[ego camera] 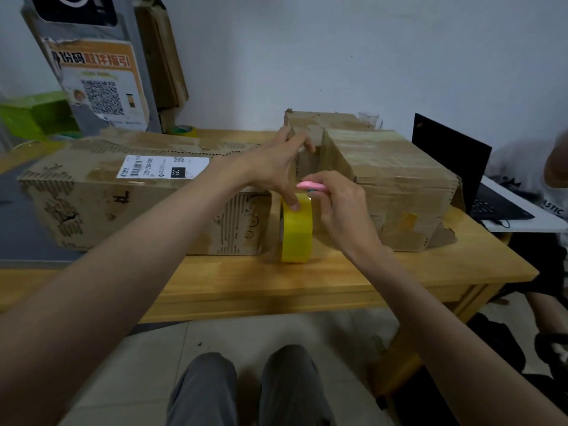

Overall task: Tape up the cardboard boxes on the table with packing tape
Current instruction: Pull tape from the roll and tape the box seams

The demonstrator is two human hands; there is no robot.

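Your tape roll (296,232) stands on edge on the table (338,278) between the long box (123,192) at left and the box (396,186) at right, a smaller box (322,124) behind them, a laptop (461,167) far right.

Three cardboard boxes sit on the wooden table (307,281): a long box (101,198) with a white label on the left, a squarer box (396,186) on the right, and a smaller box (319,124) behind them. Two rolls of yellow tape are visible, one roll (296,230) standing on edge at the front and another roll (184,130) lying at the back. There is one pink cutter (312,186), one black laptop (467,176), and one glass cup (370,119). Two hands show, the left hand (276,167) and the right hand (341,207).
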